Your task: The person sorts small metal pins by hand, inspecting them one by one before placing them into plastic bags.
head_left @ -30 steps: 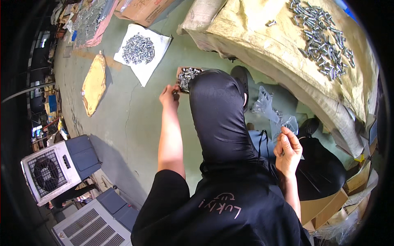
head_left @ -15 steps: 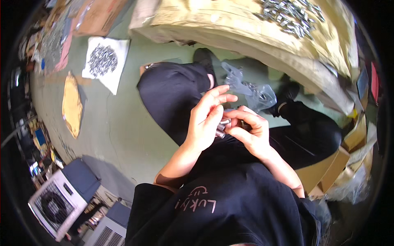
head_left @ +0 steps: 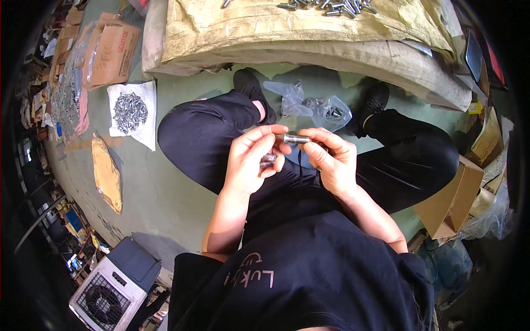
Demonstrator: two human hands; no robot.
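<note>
Between my two hands, above my lap, a shiny cylindrical metal part lies crosswise, stepped or flanged near its left end. The thumb and index finger of my right hand pinch its right end. My left hand has its fingertips at the other end. Curled lower fingers of that same hand hold a few more metal parts against the palm. A dark bit shows behind my right fingers, too hidden to name. Beyond my hands, a clear plastic bag with metal parts lies on the floor between my feet.
Loose metal parts lie on a yellowish sheet covering the low surface ahead. On the floor at left are a white sheet with piled metal parts, a tan board and a cardboard box. A fan unit stands lower left, an open carton right.
My hands have drawn a little apart, and one metal part now spans them in plain sight. The left fingers, stretched out before, have curled in. The whole view has shifted.
</note>
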